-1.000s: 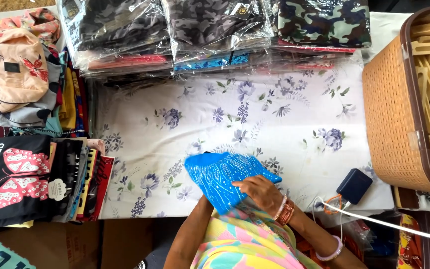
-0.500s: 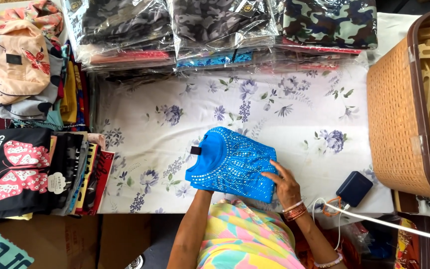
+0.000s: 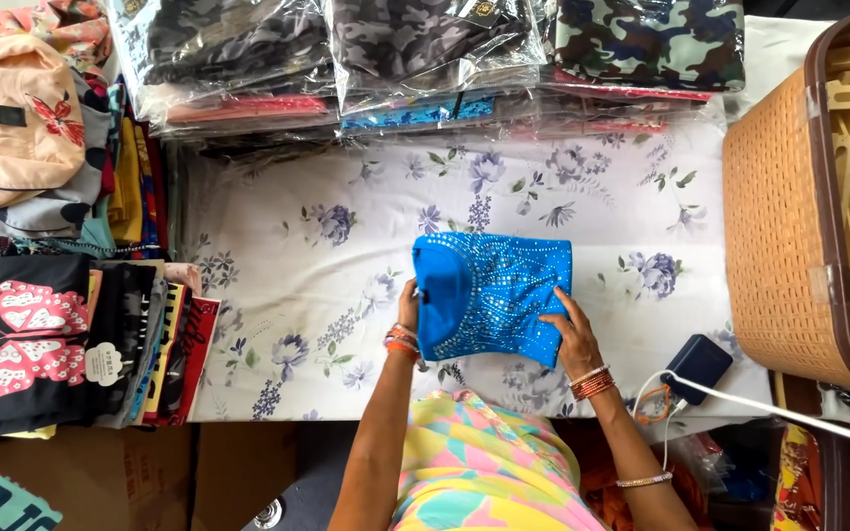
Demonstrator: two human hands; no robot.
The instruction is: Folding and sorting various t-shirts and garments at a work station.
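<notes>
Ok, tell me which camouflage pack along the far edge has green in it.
The right-hand camouflage pack: green, brown and dark patches, while the other two packs are grey.

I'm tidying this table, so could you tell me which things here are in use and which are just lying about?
In hand:
- folded blue top, flat on the floral sheet
- left hand at its edge
- right hand on its corner

Lying about:
- bagged camouflage clothes
- butterfly shirt stack
- woven basket
- dark charger
</notes>
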